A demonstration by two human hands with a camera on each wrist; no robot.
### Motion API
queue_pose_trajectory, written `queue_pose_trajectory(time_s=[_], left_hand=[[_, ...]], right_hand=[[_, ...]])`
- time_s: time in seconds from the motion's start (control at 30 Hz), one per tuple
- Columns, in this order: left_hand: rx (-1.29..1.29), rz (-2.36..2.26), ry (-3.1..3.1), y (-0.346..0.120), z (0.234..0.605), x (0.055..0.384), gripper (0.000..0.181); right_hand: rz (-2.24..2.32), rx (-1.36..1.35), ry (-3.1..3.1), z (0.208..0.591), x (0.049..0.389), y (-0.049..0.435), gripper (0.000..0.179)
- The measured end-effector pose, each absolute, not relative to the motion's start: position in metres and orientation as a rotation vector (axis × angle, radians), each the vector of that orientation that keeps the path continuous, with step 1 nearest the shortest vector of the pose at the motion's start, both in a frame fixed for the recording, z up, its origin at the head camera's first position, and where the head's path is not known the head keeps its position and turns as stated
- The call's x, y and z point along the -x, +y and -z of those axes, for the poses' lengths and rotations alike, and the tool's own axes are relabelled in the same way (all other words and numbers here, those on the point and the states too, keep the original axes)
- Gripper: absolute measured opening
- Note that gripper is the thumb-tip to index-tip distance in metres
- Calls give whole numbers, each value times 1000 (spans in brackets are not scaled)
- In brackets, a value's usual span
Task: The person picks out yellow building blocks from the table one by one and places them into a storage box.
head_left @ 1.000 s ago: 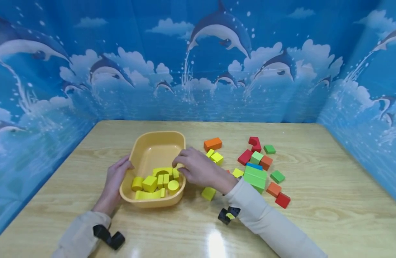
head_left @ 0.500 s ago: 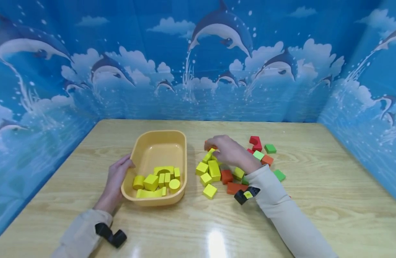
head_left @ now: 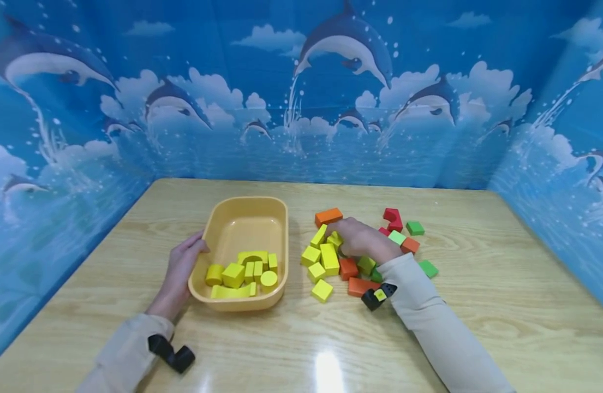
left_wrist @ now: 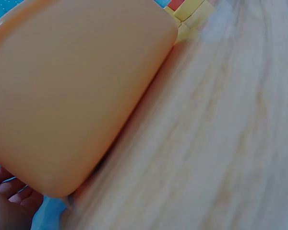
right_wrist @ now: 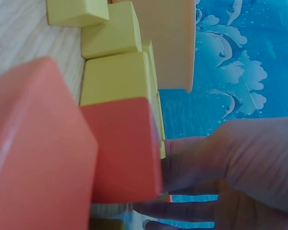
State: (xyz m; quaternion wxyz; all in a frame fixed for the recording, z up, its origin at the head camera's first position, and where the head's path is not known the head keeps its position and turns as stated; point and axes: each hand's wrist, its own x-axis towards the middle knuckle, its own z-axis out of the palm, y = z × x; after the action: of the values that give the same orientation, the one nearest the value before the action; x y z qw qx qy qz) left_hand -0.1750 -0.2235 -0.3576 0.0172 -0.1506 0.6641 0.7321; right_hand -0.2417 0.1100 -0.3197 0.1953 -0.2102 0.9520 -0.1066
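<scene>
My left hand (head_left: 180, 270) grips the left wall of a yellow-orange plastic tub (head_left: 247, 224), thumb over its rim; in the left wrist view its curled fingers (left_wrist: 19, 194) lie beside the tub's outer wall. Several yellow blocks (head_left: 233, 275), including an arch and cylinders, lie in the tub's near half. Right of the tub, my right hand (head_left: 362, 240) reaches down into the loose pile and pinches a small yellow block (head_left: 335, 240) between thumb and index finger. In the right wrist view, a red-orange block (right_wrist: 125, 148) hides those fingertips.
More yellow blocks (head_left: 329, 259) lie between the tub and my right hand. An orange block (head_left: 328, 216) lies behind them. Red, orange and green blocks surround the right forearm, including a red arch (head_left: 393, 218) and a green block (head_left: 428, 268). A dolphin-print curtain (head_left: 301, 136) borders the table.
My right hand has left the tub, where a small yellow block stayed, and moved right to the loose yellow blocks, lowering among them. The left hand keeps its grip on the tub.
</scene>
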Motion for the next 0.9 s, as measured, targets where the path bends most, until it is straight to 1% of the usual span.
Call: queue_pose_trajectory(time_s=[0.2,0.4,0.63,0.77,0.9], left_hand=[[466,-2263,2075,-223,357,175,64],[479,-2262,2063,-223,357,174,64],[481,-2260,2067,-221,357,174,65],[494,-2241,2081,-221,356,174,65],[503,-2214,2106,-222,357,175,65]], right_hand=[[376,586,2655,320,242,114,55],[408,590,2657,320,241,116,47],[448,568,2697,311,238,119,52],[454,705,2773,303,235,113,48],[565,881,2834,296,226,96,44]])
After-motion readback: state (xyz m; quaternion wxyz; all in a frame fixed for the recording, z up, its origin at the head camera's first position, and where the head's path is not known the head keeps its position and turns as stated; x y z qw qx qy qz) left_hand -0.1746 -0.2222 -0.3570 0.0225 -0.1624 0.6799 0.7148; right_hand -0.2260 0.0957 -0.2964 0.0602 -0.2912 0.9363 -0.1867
